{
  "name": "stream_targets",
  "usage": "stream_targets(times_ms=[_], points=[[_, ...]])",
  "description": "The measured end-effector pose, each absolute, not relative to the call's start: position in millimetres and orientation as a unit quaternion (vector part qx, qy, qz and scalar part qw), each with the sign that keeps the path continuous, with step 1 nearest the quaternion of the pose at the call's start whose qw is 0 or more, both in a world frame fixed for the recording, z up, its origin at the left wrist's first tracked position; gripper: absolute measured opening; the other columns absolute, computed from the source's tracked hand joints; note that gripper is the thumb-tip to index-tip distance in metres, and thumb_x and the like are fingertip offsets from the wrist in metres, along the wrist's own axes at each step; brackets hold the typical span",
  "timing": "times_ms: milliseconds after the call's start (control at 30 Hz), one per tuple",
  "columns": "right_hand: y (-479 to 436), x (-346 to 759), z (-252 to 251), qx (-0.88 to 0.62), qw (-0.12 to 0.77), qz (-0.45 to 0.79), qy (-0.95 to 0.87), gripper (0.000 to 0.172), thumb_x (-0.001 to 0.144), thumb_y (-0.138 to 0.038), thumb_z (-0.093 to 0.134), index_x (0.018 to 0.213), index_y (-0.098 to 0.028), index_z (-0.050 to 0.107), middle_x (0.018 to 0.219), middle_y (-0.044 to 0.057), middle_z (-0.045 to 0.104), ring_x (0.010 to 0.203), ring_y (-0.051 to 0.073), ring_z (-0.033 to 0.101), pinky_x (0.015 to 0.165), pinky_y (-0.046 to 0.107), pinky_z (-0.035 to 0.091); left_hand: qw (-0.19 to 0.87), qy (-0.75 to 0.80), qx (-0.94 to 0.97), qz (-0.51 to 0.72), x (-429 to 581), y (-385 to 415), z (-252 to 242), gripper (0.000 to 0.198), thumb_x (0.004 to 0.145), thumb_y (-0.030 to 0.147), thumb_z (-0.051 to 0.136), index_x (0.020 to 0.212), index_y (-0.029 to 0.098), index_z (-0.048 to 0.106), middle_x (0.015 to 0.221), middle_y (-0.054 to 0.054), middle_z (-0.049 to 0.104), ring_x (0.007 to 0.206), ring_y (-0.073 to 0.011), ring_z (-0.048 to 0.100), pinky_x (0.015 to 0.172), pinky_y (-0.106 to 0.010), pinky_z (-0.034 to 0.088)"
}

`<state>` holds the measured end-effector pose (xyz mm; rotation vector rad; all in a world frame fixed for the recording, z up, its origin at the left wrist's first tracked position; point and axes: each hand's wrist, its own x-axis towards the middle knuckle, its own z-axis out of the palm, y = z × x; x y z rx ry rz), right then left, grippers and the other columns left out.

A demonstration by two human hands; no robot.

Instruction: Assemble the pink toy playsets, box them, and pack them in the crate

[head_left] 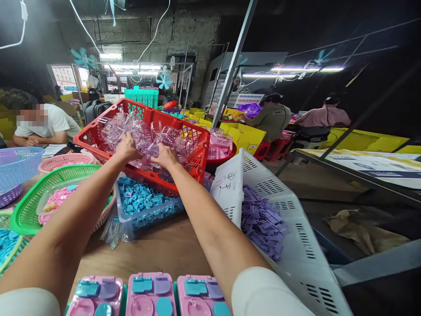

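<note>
Both arms reach forward into a red crate (pixel 154 115) heaped with clear pinkish plastic parts (pixel 130 127). My left hand (pixel 127 148) is on the left part of the heap, its fingers bent over the pieces. My right hand (pixel 166 156) touches the heap right of it, thumb pointing left; whether either hand grips a piece is hidden. Beneath the crate's front edge is a clear bin (pixel 151 221) of blue parts (pixel 141 197). Along the near edge lie three pink cases (pixel 141 298) with blue and purple lids.
Left, a green basket (pixel 24 215) with pink parts and a blue basket (pixel 28 162). Right, a tilted white crate (pixel 296 219) holds purple parts (pixel 261 224). A metal pole (pixel 235 61) rises behind. One person (pixel 55 123) leans at the left; two people (pixel 274 116) sit at the back right.
</note>
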<state>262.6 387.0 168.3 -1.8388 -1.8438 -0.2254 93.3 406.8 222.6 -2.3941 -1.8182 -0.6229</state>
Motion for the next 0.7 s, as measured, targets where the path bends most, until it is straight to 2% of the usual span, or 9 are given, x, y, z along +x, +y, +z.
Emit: stream_targets(times_ms=[67,200,300,400,467,600,700], points=[[391.4,266.6,168.5,-0.664,0.354,-0.065,-0.655,0.049,0.082,-0.046,0.07,0.121,-0.018,0.057,0.114,0.014,0.072,0.105,0.03,0.069,0.092,0.04,0.052,-0.001,-0.584,-0.765,-0.272,88.5,403.2,230.0,0.102,0.06,0.037,0.089,0.141,0.009,0.033,0.141,-0.025,0.044,0.124,-0.0375,0.059,0.103,-0.041,0.049],[408.3,273.0,167.6,-0.565,0.616,0.01,-0.549,0.044,0.072,-0.044,0.076,0.104,-0.019,0.058,0.1,0.009,0.072,0.093,0.024,0.067,0.09,0.039,0.053,-0.077,-0.523,-0.731,-0.431,79.1,405.6,242.2,0.09,0.057,0.026,0.089,0.132,0.011,0.042,0.132,-0.019,0.051,0.129,-0.0354,0.052,0.11,-0.042,0.044],[414.2,274.9,166.8,-0.47,0.757,0.125,-0.437,0.04,0.069,-0.046,0.075,0.093,-0.021,0.054,0.09,0.002,0.069,0.083,0.018,0.066,0.081,0.034,0.056,-0.193,-0.47,-0.697,-0.506,74.5,409.5,243.9,0.075,0.064,0.022,0.084,0.127,0.014,0.045,0.119,-0.013,0.057,0.114,-0.0303,0.061,0.095,-0.042,0.054],[410.0,273.8,165.5,-0.396,0.811,0.248,-0.351,0.038,0.068,-0.047,0.074,0.087,-0.022,0.052,0.081,-0.003,0.065,0.072,0.014,0.063,0.063,0.027,0.054,-0.311,-0.421,-0.674,-0.521,72.5,409.9,239.2,0.065,0.07,0.023,0.08,0.125,0.017,0.045,0.115,-0.012,0.058,0.091,-0.0229,0.067,0.072,-0.037,0.059],[405.0,272.9,165.3,-0.364,0.828,0.286,-0.316,0.037,0.065,-0.045,0.075,0.084,-0.022,0.052,0.077,-0.005,0.063,0.069,0.013,0.061,0.058,0.024,0.052,-0.366,-0.384,-0.673,-0.515,72.2,409.7,234.8,0.064,0.07,0.025,0.08,0.123,0.017,0.046,0.117,-0.012,0.058,0.08,-0.0188,0.069,0.063,-0.033,0.058],[398.2,278.0,167.9,-0.306,0.861,0.322,-0.246,0.031,0.069,-0.043,0.072,0.085,-0.021,0.056,0.076,-0.005,0.062,0.068,0.011,0.059,0.056,0.022,0.052,-0.45,-0.288,-0.683,-0.498,75.4,412.4,231.7,0.063,0.068,0.028,0.079,0.123,0.017,0.048,0.117,-0.011,0.059,0.076,-0.018,0.072,0.06,-0.031,0.059],[395.7,288.4,170.2,-0.267,0.878,0.358,-0.17,0.029,0.076,-0.045,0.065,0.092,-0.021,0.059,0.082,-0.004,0.063,0.068,0.01,0.059,0.054,0.02,0.05,-0.516,-0.218,-0.685,-0.466,84.1,415.3,235.4,0.058,0.069,0.028,0.075,0.12,0.016,0.052,0.106,-0.007,0.064,0.076,-0.0199,0.074,0.061,-0.031,0.06]])
